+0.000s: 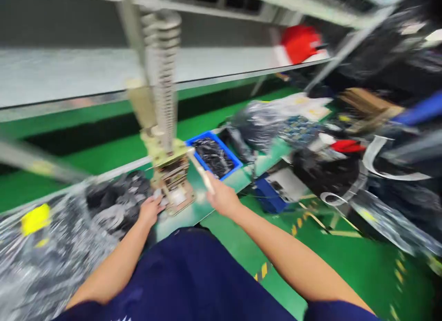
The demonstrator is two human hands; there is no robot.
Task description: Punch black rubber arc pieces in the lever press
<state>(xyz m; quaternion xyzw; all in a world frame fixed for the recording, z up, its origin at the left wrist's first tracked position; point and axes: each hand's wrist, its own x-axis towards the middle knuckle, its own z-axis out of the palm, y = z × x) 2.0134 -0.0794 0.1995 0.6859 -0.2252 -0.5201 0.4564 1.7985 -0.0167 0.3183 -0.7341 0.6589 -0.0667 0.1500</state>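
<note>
Factory workshop, lever press point(169, 150) on a green bench point(238, 182), blue bin point(226, 148), green floor point(228, 242) with striped markings point(264, 269)

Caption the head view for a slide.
Right hand on the lever of a bench press, left hand by its base, blue tray alongside.

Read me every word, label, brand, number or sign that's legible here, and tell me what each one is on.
None can be read; the picture is blurred.
White marking on the dark blue shirt: cut off by the bottom edge, unreadable.
Yellow patch at the clear plastic: no lettering can be made out.
Hand press: too blurred to tell.
</note>
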